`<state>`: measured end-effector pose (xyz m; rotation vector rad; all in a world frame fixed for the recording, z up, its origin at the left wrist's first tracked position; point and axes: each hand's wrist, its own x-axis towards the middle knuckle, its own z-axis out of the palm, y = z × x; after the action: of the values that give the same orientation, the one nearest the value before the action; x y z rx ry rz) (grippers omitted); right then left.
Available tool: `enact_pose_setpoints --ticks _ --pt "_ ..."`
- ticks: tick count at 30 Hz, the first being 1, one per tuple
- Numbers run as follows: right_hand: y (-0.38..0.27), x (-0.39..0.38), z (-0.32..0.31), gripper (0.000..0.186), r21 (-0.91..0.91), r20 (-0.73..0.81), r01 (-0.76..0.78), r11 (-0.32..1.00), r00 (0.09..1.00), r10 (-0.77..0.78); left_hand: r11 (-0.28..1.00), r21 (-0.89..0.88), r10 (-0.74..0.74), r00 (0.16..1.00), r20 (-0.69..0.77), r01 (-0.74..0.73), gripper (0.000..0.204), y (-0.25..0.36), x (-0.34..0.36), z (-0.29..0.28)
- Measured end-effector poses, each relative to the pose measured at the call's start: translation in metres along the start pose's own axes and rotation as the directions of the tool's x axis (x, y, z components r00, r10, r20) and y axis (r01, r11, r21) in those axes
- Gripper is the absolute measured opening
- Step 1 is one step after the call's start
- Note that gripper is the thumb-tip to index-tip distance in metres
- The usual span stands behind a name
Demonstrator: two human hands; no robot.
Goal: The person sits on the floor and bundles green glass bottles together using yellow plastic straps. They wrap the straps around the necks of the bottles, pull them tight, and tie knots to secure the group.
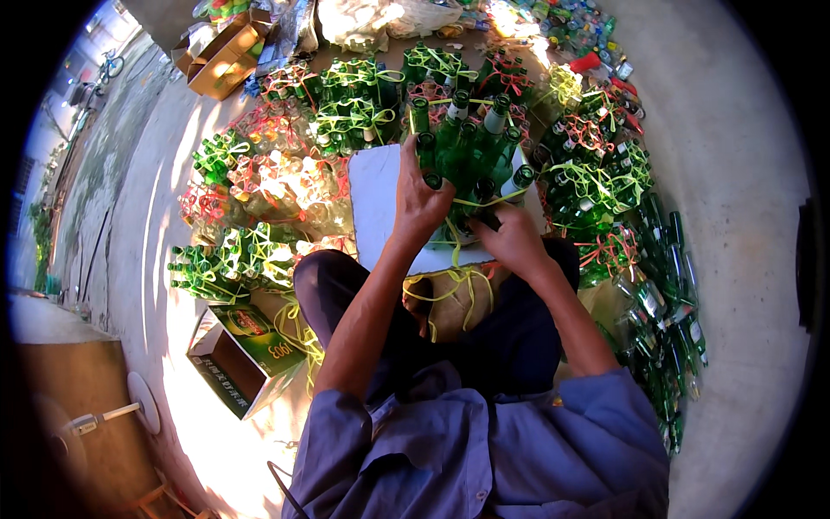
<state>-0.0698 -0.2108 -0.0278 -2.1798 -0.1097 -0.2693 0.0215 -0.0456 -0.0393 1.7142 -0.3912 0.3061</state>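
Note:
A cluster of green glass bottles point(462, 149) stands upright on a white board point(373, 208) in front of me. A yellow strap point(510, 198) loops around the bottles near their necks. My left hand point(421, 201) grips the left side of the cluster, thumb against a near bottle and the index finger stretched upward. At the near right side, my right hand point(512, 237) is closed with its fingertips at the strap below the bottle necks; the exact grip is partly hidden. Loose yellow strap ends point(467, 290) hang over the board's near edge between my knees.
Tied bundles of green bottles point(596, 186) and clear bottles point(285, 182) crowd around the board. Loose green bottles point(661, 320) lie at right. An open green carton point(242, 355) sits at left, beside more yellow straps point(298, 329). A brown cardboard box point(226, 60) stands far left.

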Motion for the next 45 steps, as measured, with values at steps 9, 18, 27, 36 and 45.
enact_pose_setpoints --ticks 9,18,27,36,45 --pt "0.018 -0.052 -0.011 0.021 0.077 -0.124 -0.098 0.992 0.986 0.107 0.997 -0.059 -0.047 0.999 0.012 0.048 0.075 0.008 -0.003 0.002" --pt "0.038 -0.059 -0.003 0.022 0.137 -0.004 -0.241 0.961 0.97 0.244 0.998 -0.027 -0.062 0.998 0.033 0.063 0.076 0.003 -0.002 -0.001" --pt "0.017 -0.051 -0.011 0.022 0.283 -0.011 -0.344 0.895 0.932 0.362 0.995 -0.074 -0.062 0.997 0.049 0.066 0.076 0.004 -0.002 -0.001" --pt "-0.04 0.012 -0.073 0.017 0.146 -0.168 -0.069 0.987 0.981 0.093 0.999 -0.028 -0.023 0.998 0.05 0.025 0.081 0.0 -0.002 -0.003" --pt "-0.061 0.154 -0.078 0.034 -0.542 0.08 0.451 0.709 0.867 -0.491 0.995 -0.05 -0.082 0.992 0.097 0.087 0.083 0.002 -0.001 -0.004"
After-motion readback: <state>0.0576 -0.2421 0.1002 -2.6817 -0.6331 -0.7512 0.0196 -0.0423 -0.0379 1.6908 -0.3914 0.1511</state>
